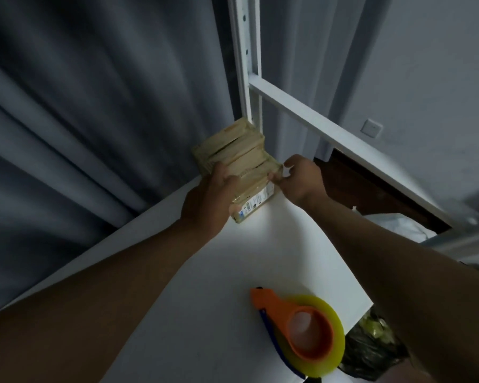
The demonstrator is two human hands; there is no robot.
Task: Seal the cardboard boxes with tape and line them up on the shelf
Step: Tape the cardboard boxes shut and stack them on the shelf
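Up against the far corner of the white shelf, beside a grey curtain and a white frame post, a row of small cardboard boxes stands packed face to face. They look light and stiff, best squeezed by their flat outer faces. Both arms reach forward: the left hand clasps the nearest box, fingers curled over its top, while the right hand pinches its far corner. An orange tape dispenser lies near the front edge.
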